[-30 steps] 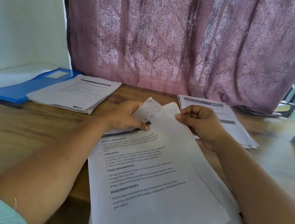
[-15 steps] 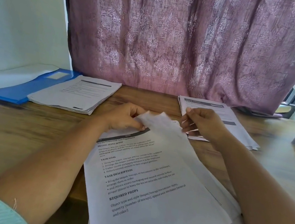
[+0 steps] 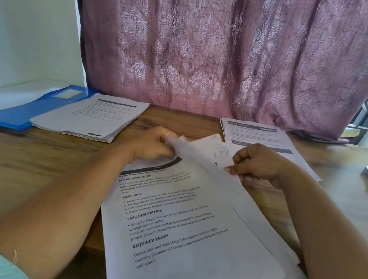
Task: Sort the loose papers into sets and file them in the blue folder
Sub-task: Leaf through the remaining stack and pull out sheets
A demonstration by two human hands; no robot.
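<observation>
The lifted corners now fan wider, printed loose papers (image 3: 187,226) pinched by left grip (image 3: 152,145) and right grip (image 3: 256,164).

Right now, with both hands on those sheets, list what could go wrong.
1. The loose sheets overhang the table's near edge; they may slide off.
2. The left hand and right hand pinch the top corners; pulling apart could tear them.
3. Two stacks lie close by; sets could mix.

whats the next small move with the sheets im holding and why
Probably peel the top sheet off: the left hand and right hand pinch the upper corners of the loose white printed sheets, fanned apart there, while two sorted paper stacks wait on the wooden table.
</observation>
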